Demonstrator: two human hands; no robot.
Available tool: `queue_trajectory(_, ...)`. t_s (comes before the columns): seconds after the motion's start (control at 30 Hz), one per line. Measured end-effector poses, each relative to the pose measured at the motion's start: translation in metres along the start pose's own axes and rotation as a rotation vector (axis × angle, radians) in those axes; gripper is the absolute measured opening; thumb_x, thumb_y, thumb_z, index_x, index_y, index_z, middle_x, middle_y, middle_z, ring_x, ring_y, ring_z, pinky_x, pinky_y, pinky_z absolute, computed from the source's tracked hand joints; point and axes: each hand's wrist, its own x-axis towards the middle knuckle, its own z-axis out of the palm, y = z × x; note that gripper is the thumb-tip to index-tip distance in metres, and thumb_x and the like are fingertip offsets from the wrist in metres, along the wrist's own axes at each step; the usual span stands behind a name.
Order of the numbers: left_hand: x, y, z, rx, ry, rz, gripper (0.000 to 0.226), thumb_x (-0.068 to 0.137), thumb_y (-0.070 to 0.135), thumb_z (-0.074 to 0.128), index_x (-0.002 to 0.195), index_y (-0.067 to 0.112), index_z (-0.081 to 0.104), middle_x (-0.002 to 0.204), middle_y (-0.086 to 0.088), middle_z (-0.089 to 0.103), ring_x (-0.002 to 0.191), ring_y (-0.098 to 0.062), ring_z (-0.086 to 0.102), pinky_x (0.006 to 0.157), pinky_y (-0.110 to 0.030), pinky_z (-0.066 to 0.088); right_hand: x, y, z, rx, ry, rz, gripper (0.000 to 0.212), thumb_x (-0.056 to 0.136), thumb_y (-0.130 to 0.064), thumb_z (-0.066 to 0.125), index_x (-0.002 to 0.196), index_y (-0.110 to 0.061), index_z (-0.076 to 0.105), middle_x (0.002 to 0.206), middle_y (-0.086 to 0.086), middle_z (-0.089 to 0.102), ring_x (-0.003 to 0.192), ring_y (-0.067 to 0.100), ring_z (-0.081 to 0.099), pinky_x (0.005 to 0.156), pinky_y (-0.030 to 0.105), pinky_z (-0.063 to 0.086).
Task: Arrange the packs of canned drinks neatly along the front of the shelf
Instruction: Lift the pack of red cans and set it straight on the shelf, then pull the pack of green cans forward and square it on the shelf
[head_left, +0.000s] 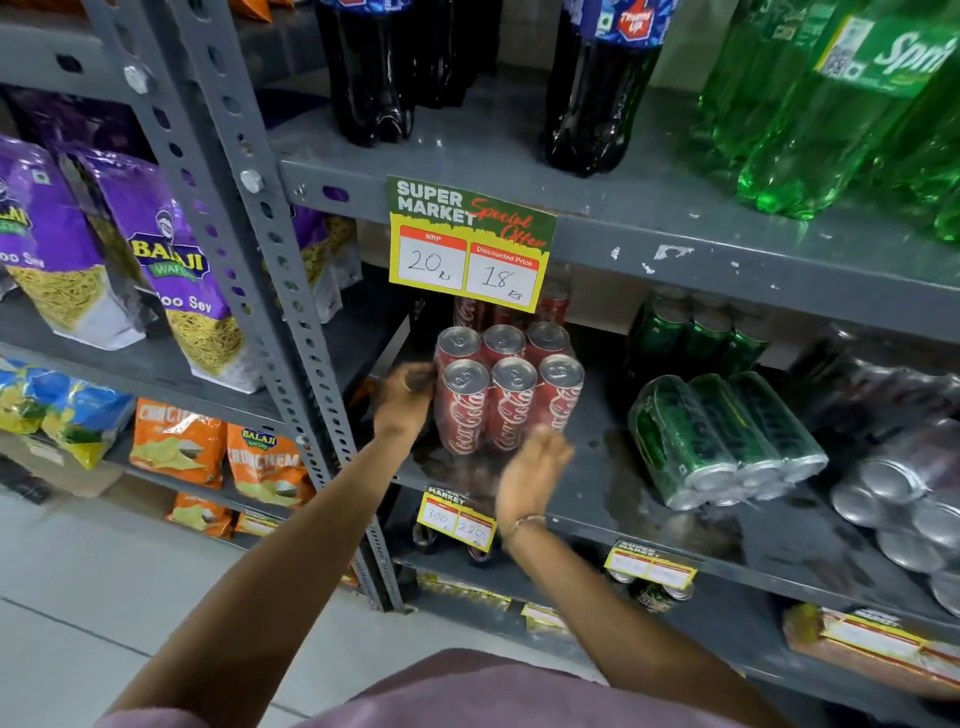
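Note:
A shrink-wrapped pack of red cola cans (506, 387) stands upright near the front left of the grey shelf (623, 499). My left hand (408, 397) grips its left side. My right hand (535, 467) is blurred, fingers spread, just in front of the pack's lower right corner and holding nothing. More red cans (550, 306) stand behind the pack. A pack of green cans (727, 441) lies on its side to the right, with another green pack (696, 332) upright behind it. At the far right lies a pack of dark cans (904, 488) on its side.
A price tag (470, 247) hangs from the shelf above, over the red cans. Large dark cola bottles (597, 93) and green bottles (831, 114) stand on that upper shelf. A perforated upright post (291, 291) borders the left. Snack bags (171, 260) fill the neighbouring rack.

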Motion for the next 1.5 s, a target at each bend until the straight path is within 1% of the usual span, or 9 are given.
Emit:
queue_trajectory(0.1, -0.013, 0.000, 0.010, -0.034, 0.045, -0.088, 0.030, 0.097, 0.027, 0.046, 0.112, 0.013, 0.066, 0.116, -0.006, 0.068, 0.108, -0.025, 0.062, 0.092, -0.034, 0.049, 0.059, -0.021, -0.022, 0.169, 0.289, -0.119, 0.013, 0.099, -0.016, 0.034, 0.093, -0.010, 0.044, 0.102, 0.012, 0.046, 0.093, 0.020, 0.042, 0.091, 0.041, 0.035)
queue_trajectory(0.27, -0.042, -0.002, 0.032, -0.544, -0.059, -0.217, 0.059, 0.084, 0.072, 0.030, 0.107, 0.031, 0.067, 0.090, 0.010, 0.076, 0.085, -0.010, 0.073, 0.063, -0.023, 0.058, 0.125, -0.047, -0.026, 0.291, -0.470, 0.273, 0.061, 0.091, -0.060, 0.029, 0.108, -0.014, 0.066, 0.100, 0.007, 0.074, 0.090, 0.022, 0.069, 0.074, 0.034, 0.055)
queue_trajectory(0.4, -0.039, 0.008, 0.041, -0.574, -0.073, -0.258, 0.070, 0.090, 0.067, 0.024, 0.121, 0.016, 0.061, 0.111, -0.012, 0.071, 0.099, -0.027, 0.068, 0.089, -0.042, 0.054, 0.127, -0.045, -0.023, 0.361, -0.542, 0.293, 0.055, 0.090, -0.059, 0.035, 0.095, -0.018, 0.071, 0.090, 0.005, 0.077, 0.087, 0.025, 0.070, 0.069, 0.034, 0.056)
queue_trajectory(0.53, -0.011, 0.015, 0.020, -0.515, -0.169, -0.251, 0.066, 0.094, 0.061, 0.015, 0.097, 0.020, 0.067, 0.079, -0.002, 0.076, 0.067, -0.014, 0.073, 0.050, -0.023, 0.056, 0.098, -0.025, -0.012, 0.552, -0.522, 0.325, 0.059, 0.090, -0.061, 0.033, 0.103, -0.017, 0.071, 0.097, 0.007, 0.076, 0.090, 0.024, 0.072, 0.071, 0.036, 0.059)
queue_trajectory(0.7, -0.012, 0.025, 0.008, -0.462, -0.267, -0.245, 0.070, 0.095, 0.059, 0.010, 0.120, 0.014, 0.058, 0.095, -0.005, 0.070, 0.082, -0.016, 0.069, 0.061, -0.025, 0.056, 0.084, -0.031, -0.015, 0.369, -0.429, 0.277, 0.063, 0.094, -0.058, 0.026, 0.125, -0.013, 0.058, 0.119, 0.014, 0.067, 0.107, 0.027, 0.064, 0.092, 0.043, 0.051)
queue_trajectory(0.83, -0.036, 0.028, 0.010, -0.075, 0.044, 0.103, 0.055, 0.101, 0.041, 0.021, 0.143, 0.009, 0.036, 0.150, -0.011, 0.039, 0.142, -0.025, 0.030, 0.117, -0.039, 0.024, 0.086, -0.048, -0.044, 0.064, -0.319, 0.090, 0.044, 0.100, -0.034, 0.032, 0.131, -0.011, 0.052, 0.138, 0.009, 0.052, 0.123, 0.018, 0.048, 0.111, 0.041, 0.035)
queue_trajectory(1.03, -0.091, 0.067, 0.054, 0.044, -0.121, 0.736, 0.036, 0.100, 0.021, 0.036, 0.131, 0.008, 0.050, 0.134, -0.008, 0.055, 0.122, -0.003, 0.044, 0.104, -0.006, 0.027, 0.090, -0.069, -0.135, -0.211, -0.013, -0.253, 0.029, 0.098, -0.016, 0.040, 0.110, -0.006, 0.065, 0.114, 0.015, 0.064, 0.104, 0.021, 0.055, 0.088, 0.022, 0.036)
queue_trajectory(1.23, -0.111, 0.091, 0.143, 0.156, -0.490, 0.175, 0.044, 0.097, 0.027, 0.046, 0.133, 0.001, 0.046, 0.138, -0.016, 0.052, 0.126, -0.029, 0.049, 0.101, -0.033, 0.038, 0.131, -0.085, -0.240, -0.392, 0.202, -0.076, 0.033, 0.095, -0.020, 0.044, 0.113, -0.001, 0.064, 0.121, 0.022, 0.062, 0.112, 0.035, 0.056, 0.089, 0.030, 0.041)
queue_trajectory(1.5, -0.122, 0.080, 0.211, -0.062, -0.621, -0.612, 0.084, 0.088, 0.070, 0.017, 0.144, 0.009, 0.029, 0.149, -0.018, 0.036, 0.130, -0.039, 0.043, 0.099, -0.047, 0.040, 0.219, -0.061, -0.285, -0.338, -0.206, 0.441, 0.059, 0.095, -0.049, 0.033, 0.142, -0.014, 0.037, 0.154, 0.004, 0.032, 0.137, 0.024, 0.034, 0.114, 0.039, 0.028)
